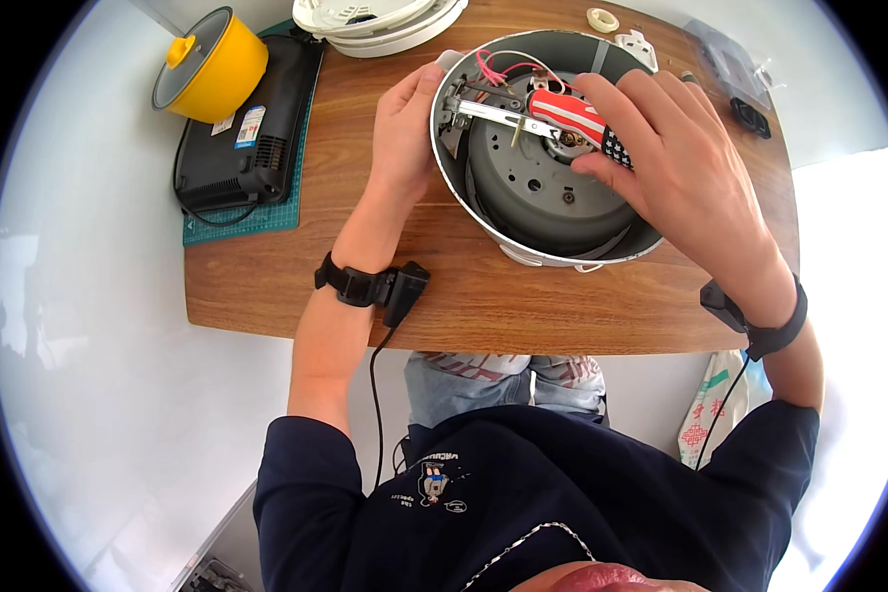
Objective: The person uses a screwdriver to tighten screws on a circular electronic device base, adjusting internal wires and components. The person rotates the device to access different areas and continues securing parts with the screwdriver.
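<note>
I see right hand (676,163) clamped on red screwdriver (567,113); long axis runs up-left toward metal bracket (498,116) inside upturned cooker shell (543,183) on bench (464,296); left hand (405,123) grips shell's left rim, steadying; right hand nearer bracket.

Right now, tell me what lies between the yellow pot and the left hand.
In the head view, a black flat appliance on a green cutting mat, then bare wooden table, separates the yellow pot from the left hand.
</note>
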Demonstrator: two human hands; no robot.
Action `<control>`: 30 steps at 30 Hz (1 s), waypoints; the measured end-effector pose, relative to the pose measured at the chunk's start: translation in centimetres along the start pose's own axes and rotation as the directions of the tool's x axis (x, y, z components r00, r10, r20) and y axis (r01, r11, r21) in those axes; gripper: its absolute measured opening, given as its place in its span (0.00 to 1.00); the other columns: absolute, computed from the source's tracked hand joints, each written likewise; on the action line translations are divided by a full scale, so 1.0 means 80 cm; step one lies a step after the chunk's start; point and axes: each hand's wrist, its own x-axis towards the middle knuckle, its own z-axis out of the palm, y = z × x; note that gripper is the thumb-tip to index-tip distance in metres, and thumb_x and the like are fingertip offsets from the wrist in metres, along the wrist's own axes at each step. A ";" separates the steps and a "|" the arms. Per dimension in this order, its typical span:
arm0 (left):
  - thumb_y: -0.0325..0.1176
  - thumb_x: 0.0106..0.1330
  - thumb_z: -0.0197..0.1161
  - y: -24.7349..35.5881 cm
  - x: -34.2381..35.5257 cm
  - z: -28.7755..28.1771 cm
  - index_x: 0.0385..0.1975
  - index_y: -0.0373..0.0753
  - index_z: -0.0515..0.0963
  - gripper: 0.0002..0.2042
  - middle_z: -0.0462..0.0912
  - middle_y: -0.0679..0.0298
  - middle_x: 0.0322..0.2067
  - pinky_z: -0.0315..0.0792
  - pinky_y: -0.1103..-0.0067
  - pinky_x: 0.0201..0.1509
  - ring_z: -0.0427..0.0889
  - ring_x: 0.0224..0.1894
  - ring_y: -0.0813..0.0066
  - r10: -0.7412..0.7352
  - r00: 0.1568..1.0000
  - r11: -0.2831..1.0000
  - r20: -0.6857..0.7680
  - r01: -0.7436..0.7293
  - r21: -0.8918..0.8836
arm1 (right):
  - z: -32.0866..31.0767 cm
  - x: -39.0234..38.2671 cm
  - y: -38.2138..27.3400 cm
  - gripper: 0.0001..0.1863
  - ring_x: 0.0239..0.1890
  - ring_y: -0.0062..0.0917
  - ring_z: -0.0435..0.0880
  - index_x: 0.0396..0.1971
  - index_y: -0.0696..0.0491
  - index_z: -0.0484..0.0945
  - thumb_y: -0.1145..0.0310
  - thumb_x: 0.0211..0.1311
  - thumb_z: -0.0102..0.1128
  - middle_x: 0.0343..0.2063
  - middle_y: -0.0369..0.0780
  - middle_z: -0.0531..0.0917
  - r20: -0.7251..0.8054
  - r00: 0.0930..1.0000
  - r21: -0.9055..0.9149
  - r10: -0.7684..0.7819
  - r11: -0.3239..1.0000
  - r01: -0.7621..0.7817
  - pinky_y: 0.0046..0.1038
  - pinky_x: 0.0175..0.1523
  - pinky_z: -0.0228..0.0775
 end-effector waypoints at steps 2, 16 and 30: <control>0.40 0.83 0.48 0.000 -0.003 0.004 0.57 0.29 0.77 0.20 0.87 0.55 0.46 0.86 0.74 0.47 0.89 0.44 0.71 0.015 1.000 0.999 -0.010 -0.015 -0.029 | 0.001 0.002 0.000 0.24 0.43 0.30 0.78 0.51 0.52 0.78 0.66 0.54 0.74 0.37 0.37 0.76 0.029 1.000 -0.006 0.001 1.000 -0.001 0.34 0.50 0.72; 0.42 0.84 0.48 0.005 -0.007 0.011 0.58 0.29 0.78 0.22 0.87 0.58 0.48 0.84 0.77 0.50 0.87 0.46 0.74 -0.045 0.998 0.992 0.043 0.050 -0.119 | -0.003 0.016 0.018 0.21 0.45 0.32 0.82 0.47 0.51 0.83 0.72 0.50 0.72 0.44 0.38 0.82 -0.174 0.943 0.005 -0.284 0.957 0.289 0.33 0.47 0.72; 0.41 0.83 0.48 0.007 -0.010 0.009 0.57 0.29 0.79 0.21 0.88 0.58 0.46 0.85 0.77 0.48 0.88 0.44 0.75 -0.057 0.998 0.992 0.037 0.061 -0.109 | -0.019 0.004 -0.016 0.21 0.31 0.31 0.80 0.53 0.54 0.78 0.71 0.60 0.71 0.38 0.39 0.79 0.084 0.996 0.078 0.035 0.996 -0.042 0.29 0.37 0.75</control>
